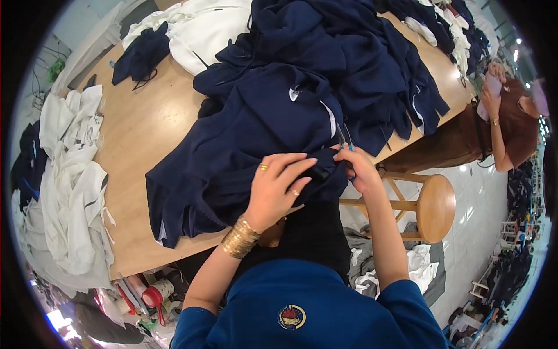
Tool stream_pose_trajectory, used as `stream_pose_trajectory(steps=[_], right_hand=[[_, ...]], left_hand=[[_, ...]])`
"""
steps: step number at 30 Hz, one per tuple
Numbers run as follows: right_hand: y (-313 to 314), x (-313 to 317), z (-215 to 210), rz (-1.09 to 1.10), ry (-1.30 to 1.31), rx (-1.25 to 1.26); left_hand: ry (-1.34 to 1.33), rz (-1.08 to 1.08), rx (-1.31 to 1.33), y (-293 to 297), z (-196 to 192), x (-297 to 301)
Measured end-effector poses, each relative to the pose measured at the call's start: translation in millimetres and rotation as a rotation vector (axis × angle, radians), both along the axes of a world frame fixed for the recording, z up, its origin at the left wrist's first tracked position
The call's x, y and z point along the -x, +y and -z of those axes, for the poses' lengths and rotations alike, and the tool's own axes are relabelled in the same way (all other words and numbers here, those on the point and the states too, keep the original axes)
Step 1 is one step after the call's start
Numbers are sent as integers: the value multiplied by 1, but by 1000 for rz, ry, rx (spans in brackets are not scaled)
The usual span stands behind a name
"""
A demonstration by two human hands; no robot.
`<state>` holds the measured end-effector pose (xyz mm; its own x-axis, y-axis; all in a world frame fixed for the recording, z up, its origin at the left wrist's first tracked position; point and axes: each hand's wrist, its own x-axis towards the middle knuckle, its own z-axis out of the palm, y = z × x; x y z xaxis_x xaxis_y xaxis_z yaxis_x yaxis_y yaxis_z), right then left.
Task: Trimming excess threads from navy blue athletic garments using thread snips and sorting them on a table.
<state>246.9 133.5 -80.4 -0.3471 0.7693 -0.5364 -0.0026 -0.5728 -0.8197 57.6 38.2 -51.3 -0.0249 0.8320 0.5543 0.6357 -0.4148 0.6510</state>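
Observation:
A navy blue garment (232,128) lies bunched at the table's near edge in front of me. My left hand (273,189), with gold rings and a wide gold cuff at the wrist, rests on its cloth with fingers stretched and apart. Just to the right, my right hand (361,170) is closed around small scissors (347,139) with blue handles. Their blades point away from me, beside a white strip (330,118) on the garment. A small white tag (294,94) shows farther up the cloth. Folds of fabric hide some of my right fingertips.
More navy garments (308,41) heap beyond, beside white cloth (200,35). White garments (70,174) hang over the left side of the wooden table (131,128). A round wooden stool (437,208) stands at right, near another person (505,122). A red-lidded container (157,294) sits lower left.

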Motion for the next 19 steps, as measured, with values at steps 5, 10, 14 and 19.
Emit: stream_pose_trajectory(steps=[5, 10, 14, 19], right_hand=[[-3, 0, 5, 58, -18, 56], [-3, -3, 9, -9, -192, -74], [-8, -1, 12, 26, -588, -765], [-38, 7, -38, 5, -770, -1014]], left_hand=[[18, 99, 38, 16, 20, 1], [-523, 75, 434, 23, 25, 8], [-588, 93, 550, 27, 24, 12], [-647, 196, 653, 28, 29, 17]])
